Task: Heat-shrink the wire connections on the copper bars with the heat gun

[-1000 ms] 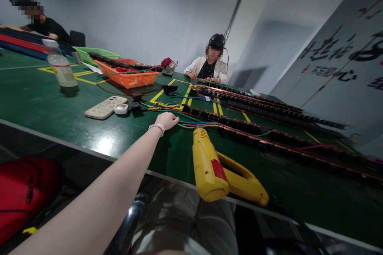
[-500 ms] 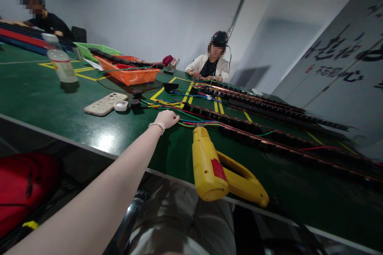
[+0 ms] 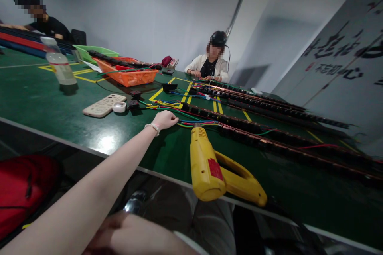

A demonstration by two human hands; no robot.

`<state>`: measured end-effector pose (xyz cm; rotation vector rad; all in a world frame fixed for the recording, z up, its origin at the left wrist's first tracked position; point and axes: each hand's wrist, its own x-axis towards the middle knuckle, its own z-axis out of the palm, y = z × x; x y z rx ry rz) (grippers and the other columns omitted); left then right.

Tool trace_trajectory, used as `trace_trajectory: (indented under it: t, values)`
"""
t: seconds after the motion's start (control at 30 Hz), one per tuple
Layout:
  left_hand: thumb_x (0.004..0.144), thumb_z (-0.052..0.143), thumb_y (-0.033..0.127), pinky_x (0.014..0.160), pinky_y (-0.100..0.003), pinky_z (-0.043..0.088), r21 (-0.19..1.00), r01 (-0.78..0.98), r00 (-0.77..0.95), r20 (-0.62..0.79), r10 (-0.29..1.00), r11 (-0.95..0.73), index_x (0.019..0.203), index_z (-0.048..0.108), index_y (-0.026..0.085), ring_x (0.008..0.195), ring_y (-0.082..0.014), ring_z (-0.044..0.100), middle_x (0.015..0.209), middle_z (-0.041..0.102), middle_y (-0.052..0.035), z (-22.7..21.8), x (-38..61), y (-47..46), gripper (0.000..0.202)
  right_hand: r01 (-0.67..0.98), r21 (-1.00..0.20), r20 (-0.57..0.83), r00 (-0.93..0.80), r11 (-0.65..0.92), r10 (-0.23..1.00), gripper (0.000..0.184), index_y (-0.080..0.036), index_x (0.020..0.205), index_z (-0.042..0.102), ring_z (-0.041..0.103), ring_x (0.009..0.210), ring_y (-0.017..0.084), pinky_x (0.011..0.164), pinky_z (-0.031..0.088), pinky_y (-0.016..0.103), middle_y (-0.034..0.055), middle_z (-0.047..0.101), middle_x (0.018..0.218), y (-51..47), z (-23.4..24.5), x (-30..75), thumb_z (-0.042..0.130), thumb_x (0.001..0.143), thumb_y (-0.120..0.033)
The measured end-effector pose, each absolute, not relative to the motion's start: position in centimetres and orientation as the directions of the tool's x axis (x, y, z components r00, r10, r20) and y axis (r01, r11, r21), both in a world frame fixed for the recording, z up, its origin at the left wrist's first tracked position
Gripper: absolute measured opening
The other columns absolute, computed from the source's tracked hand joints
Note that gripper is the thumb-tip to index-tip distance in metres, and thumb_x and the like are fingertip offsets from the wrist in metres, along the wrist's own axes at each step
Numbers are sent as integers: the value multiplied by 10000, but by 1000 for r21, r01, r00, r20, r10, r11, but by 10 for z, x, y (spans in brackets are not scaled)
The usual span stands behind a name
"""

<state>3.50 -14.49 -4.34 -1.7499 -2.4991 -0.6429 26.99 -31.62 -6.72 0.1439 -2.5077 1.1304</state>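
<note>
My left hand, with a beaded bracelet at the wrist, is closed on a bundle of coloured wires over the table's near side. Blue, red, green and yellow strands run from it to a long dark strip with copper-coloured lines. Just right of the hand lies a yellow heat gun, its nozzle close to the wires. Low in the picture, over my lap, my right hand is partly behind my left forearm, so its fingers are hidden.
On the green table are a phone, a small white case, black connectors, a bottle and an orange basket. More dark strips stretch right. Two people sit across the table. A red bag is at lower left.
My right hand has come up into the bottom of the picture and moved left under my left forearm. The left hand stays on the wires; the view has shifted slightly.
</note>
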Motion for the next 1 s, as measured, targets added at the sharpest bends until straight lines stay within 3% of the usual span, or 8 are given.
trace_trajectory:
  t: [0.07,0.1,0.2,0.33,0.47,0.57,0.73,1.0]
  values:
    - [835,375,516,549,-262,278,324,903,-369,254,894,281,635,665,185,680,-184,589,716,678,-74,-44,34,-145,483,-291,-692,411,-911,661,29,245,-173,786,578,517,539,31,521,401,149,-67,562,621,-301,-63,274,450,935,-320]
    - [837,373,518,549,-263,277,327,903,-369,253,894,280,642,668,187,687,-185,589,722,679,-73,-45,33,-145,485,-284,-672,475,-874,684,104,269,-175,725,542,489,504,27,488,361,152,-68,532,568,-294,-59,280,435,934,-308]
    - [844,363,529,546,-263,275,344,897,-368,239,898,276,668,678,192,693,-184,588,727,677,-66,-44,32,-145,493,-338,-389,850,-491,857,192,234,-189,669,443,379,440,48,515,341,220,-69,426,479,-269,-40,313,399,898,-209]
    - [856,353,533,544,-258,275,348,903,-342,222,913,254,677,676,200,667,-173,578,716,672,-55,-42,33,-146,497,87,-287,936,-184,954,299,145,-183,767,519,514,628,108,623,398,262,-11,524,633,-221,-29,366,449,834,-75]
    - [861,350,526,539,-254,265,325,918,-309,222,925,229,672,666,200,674,-170,579,725,676,-59,-42,35,-147,492,545,-168,858,-330,822,394,196,-172,928,605,568,885,174,774,400,316,63,646,911,-172,-46,392,412,914,-195]
    - [860,345,528,537,-255,255,318,923,-296,227,928,217,670,660,202,689,-171,581,738,679,-58,-43,35,-146,491,658,-25,815,-423,753,397,278,-178,885,622,575,782,155,747,381,295,28,669,825,-153,-59,393,360,947,-243]
    - [855,335,549,541,-252,261,332,908,-339,222,914,257,688,671,201,709,-177,584,753,680,-64,-43,36,-144,512,667,20,837,-419,745,352,306,-178,753,601,554,688,147,713,368,276,22,644,700,-157,-61,374,367,939,-242]
    - [874,284,589,559,-240,287,448,859,-369,209,906,247,739,683,179,645,-151,538,741,674,-50,-44,29,-144,587,601,-132,764,-445,788,467,326,-185,722,588,524,683,145,718,337,288,20,612,676,-177,-58,336,345,934,-238]
